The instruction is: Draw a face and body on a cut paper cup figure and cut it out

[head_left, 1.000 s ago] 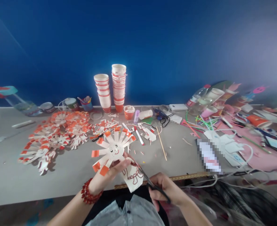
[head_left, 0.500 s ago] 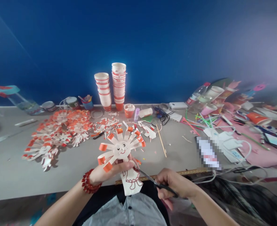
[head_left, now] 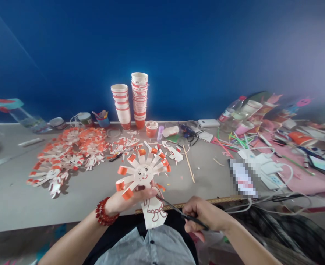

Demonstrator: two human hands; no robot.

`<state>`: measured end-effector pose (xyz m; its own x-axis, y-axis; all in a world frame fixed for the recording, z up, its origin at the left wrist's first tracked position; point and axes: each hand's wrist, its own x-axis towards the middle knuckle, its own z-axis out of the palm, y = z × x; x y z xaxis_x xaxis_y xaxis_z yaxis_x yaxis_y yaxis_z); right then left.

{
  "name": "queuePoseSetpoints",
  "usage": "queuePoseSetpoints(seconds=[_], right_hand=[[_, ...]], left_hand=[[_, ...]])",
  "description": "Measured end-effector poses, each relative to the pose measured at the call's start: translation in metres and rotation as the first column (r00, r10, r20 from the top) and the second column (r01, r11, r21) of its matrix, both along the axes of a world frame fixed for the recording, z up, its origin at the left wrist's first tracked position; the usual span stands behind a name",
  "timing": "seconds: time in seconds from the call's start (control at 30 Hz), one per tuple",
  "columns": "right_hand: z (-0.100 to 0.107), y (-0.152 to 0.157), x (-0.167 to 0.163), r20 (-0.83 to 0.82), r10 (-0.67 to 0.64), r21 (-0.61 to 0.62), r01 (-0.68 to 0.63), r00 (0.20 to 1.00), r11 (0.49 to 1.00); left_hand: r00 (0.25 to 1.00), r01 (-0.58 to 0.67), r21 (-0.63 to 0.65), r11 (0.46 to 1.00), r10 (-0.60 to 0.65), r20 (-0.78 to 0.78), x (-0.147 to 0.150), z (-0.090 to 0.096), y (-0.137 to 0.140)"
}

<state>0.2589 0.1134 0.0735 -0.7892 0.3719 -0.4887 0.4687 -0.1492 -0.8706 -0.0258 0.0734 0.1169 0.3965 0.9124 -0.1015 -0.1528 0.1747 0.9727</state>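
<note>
Two hands at table [head_left: 68, 206] near edge | left hand [head_left: 126, 199] holds paper sun [head_left: 143, 176] | right hand [head_left: 203, 215] grips scissors [head_left: 179, 211] | bare table left.

Craft rm: paper cups [head_left: 139, 99], cutouts [head_left: 68, 154]

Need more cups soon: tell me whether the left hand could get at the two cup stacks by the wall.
Probably not yet: the left hand holds the paper sun figure, and cut-outs lie before the cup stacks.
</note>
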Motion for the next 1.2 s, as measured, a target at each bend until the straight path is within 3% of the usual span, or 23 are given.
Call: queuePoseSetpoints(seconds=[0.4, 0.57, 0.73, 0.83, 0.97, 1.07, 1.2], right_hand=[[0.003, 0.003, 0.0, 0.018, 0.009, 0.094, -0.01, 1.0, 0.996], [0.005, 0.006, 0.0, 0.062, -0.016, 0.211, 0.002, 0.998, 0.977], [0.007, 0.013, -0.002, 0.106, -0.005, 0.381, -0.036, 0.994, 0.924], [0.007, 0.016, -0.003, 0.128, 0.006, 0.419, -0.06, 0.992, 0.906], [0.01, 0.015, 0.0, 0.143, -0.02, 0.41, -0.04, 0.99, 0.911], [0.011, 0.012, 0.005, 0.156, -0.059, 0.325, 0.005, 0.986, 0.946], [0.005, 0.002, -0.003, -0.099, -0.251, 0.183, 0.265, 0.963, 0.947]], left_hand=[[1.0, -0.017, -0.002, 1.0, 0.017, -0.004, -0.001, -0.005, 0.001], [0.999, 0.01, -0.033, 0.999, -0.008, 0.048, 0.0, -0.005, 0.002], [0.999, -0.017, -0.043, 0.999, 0.018, 0.033, 0.002, -0.004, 0.002], [0.998, -0.026, -0.04, 0.999, 0.028, 0.054, 0.002, -0.006, 0.003], [0.998, -0.034, -0.035, 0.999, 0.036, 0.053, 0.0, -0.008, 0.001], [0.992, -0.123, 0.005, 0.992, 0.123, -0.005, -0.003, -0.011, -0.001], [0.963, -0.256, 0.073, 0.964, 0.262, -0.071, -0.002, -0.022, -0.002]])
